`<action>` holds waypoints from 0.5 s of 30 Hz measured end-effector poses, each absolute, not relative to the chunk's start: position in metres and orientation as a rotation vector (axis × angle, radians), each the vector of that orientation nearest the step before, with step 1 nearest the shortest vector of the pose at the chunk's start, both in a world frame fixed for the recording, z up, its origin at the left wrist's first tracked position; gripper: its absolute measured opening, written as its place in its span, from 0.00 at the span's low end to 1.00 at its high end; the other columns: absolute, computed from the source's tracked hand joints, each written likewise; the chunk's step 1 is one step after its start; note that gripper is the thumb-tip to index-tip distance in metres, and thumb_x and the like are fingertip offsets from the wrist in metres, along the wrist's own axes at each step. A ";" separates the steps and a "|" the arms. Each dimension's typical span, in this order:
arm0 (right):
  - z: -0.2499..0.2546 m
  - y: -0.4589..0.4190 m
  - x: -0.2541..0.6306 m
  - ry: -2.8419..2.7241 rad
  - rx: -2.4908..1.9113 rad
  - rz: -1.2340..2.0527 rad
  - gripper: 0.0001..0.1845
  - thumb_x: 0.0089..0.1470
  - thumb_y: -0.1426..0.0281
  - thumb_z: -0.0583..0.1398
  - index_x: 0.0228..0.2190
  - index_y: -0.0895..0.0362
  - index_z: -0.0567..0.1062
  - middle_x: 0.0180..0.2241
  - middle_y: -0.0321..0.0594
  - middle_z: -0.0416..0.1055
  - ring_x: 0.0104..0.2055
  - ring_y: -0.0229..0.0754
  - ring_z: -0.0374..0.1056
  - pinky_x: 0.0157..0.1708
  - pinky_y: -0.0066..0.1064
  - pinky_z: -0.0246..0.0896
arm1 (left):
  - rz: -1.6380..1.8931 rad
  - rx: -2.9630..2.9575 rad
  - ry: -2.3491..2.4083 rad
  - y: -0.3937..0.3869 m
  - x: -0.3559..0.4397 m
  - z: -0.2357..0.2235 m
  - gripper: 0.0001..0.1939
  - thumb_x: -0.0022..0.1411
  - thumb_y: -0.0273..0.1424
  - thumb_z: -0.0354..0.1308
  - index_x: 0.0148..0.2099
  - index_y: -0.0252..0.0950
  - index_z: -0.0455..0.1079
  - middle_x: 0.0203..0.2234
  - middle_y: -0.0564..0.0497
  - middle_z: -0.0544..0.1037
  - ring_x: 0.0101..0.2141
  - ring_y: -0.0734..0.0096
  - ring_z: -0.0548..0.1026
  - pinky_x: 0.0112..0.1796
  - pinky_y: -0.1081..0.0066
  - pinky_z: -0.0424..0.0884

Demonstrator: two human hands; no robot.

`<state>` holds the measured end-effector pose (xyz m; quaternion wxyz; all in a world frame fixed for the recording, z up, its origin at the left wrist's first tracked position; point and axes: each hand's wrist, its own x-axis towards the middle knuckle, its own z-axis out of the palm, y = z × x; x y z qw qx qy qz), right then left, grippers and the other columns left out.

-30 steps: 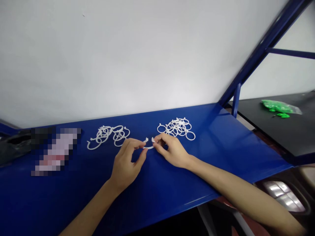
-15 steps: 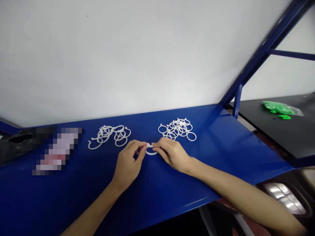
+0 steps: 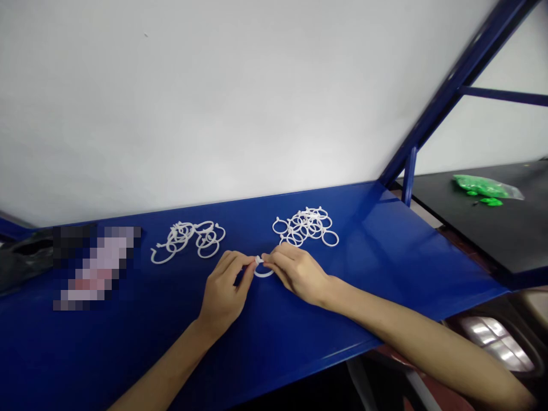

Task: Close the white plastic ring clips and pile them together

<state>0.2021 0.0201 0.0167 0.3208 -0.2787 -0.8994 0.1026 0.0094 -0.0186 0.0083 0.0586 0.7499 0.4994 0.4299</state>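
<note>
My left hand [image 3: 226,290] and my right hand [image 3: 301,272] meet over the middle of the blue table, each pinching one side of a white plastic curtain ring [image 3: 263,274]. The ring's ends come together at the top, between my fingertips; whether they are latched cannot be made out. Its lower curve shows below the fingers. Left of my hands lies a loose pile of similar rings [image 3: 208,253], at least one of them gaping open. Just beyond my right hand is another pile of rings [image 3: 330,238], which look closed.
A black bag [image 3: 25,260] and a blurred-out pinkish packet [image 3: 107,257] lie on the left of the blue table [image 3: 385,251]. Behind it rises a white wall [image 3: 257,103]. Blue frame bars [image 3: 440,108] stand at right, near a black table [image 3: 479,228] with a green-filled bag [image 3: 483,187].
My fingertips have drawn slightly closer together, and the ring's ends now meet where a gap showed before. The whole view has shifted a little.
</note>
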 end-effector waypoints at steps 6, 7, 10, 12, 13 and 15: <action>0.006 0.025 0.198 -2.340 -0.733 0.377 0.13 0.69 0.71 0.50 0.39 0.60 0.74 0.33 0.45 0.74 0.34 0.42 0.69 0.36 0.33 0.68 | 1.331 2.328 1.583 -0.025 0.020 0.013 0.08 0.68 0.31 0.55 0.34 0.39 0.70 0.27 0.53 0.76 0.32 0.70 0.73 0.38 0.68 0.70; 0.006 0.027 0.197 -2.283 -0.769 0.405 0.12 0.69 0.70 0.51 0.39 0.60 0.74 0.34 0.45 0.74 0.35 0.42 0.70 0.37 0.33 0.68 | 1.333 2.303 1.632 -0.025 0.019 0.015 0.08 0.68 0.32 0.55 0.34 0.39 0.71 0.27 0.53 0.76 0.32 0.70 0.73 0.38 0.68 0.70; 0.010 0.031 0.198 -2.114 -0.865 0.419 0.08 0.67 0.69 0.55 0.38 0.58 0.73 0.36 0.44 0.76 0.38 0.41 0.73 0.39 0.32 0.69 | 1.280 2.195 1.670 -0.022 0.013 0.020 0.10 0.69 0.34 0.53 0.38 0.39 0.73 0.30 0.53 0.77 0.31 0.72 0.74 0.35 0.71 0.71; 0.013 0.033 0.201 -2.090 -0.880 0.382 0.07 0.67 0.69 0.56 0.38 0.58 0.73 0.36 0.43 0.76 0.37 0.41 0.73 0.39 0.32 0.69 | 1.205 2.113 1.649 -0.020 0.009 0.022 0.10 0.69 0.36 0.53 0.41 0.40 0.75 0.33 0.53 0.79 0.30 0.72 0.74 0.33 0.72 0.71; 0.014 0.034 0.202 -2.106 -0.877 0.359 0.08 0.67 0.69 0.56 0.37 0.58 0.73 0.35 0.43 0.76 0.36 0.40 0.73 0.38 0.32 0.69 | 1.171 2.079 1.637 -0.019 0.009 0.023 0.11 0.68 0.38 0.54 0.41 0.41 0.75 0.33 0.53 0.79 0.30 0.72 0.74 0.33 0.72 0.71; 0.015 0.033 0.203 -2.167 -0.855 0.320 0.10 0.68 0.68 0.54 0.37 0.58 0.73 0.33 0.42 0.75 0.34 0.40 0.71 0.36 0.32 0.68 | 1.138 2.030 1.618 -0.018 0.009 0.022 0.11 0.67 0.40 0.55 0.41 0.41 0.75 0.33 0.53 0.79 0.29 0.72 0.75 0.33 0.72 0.72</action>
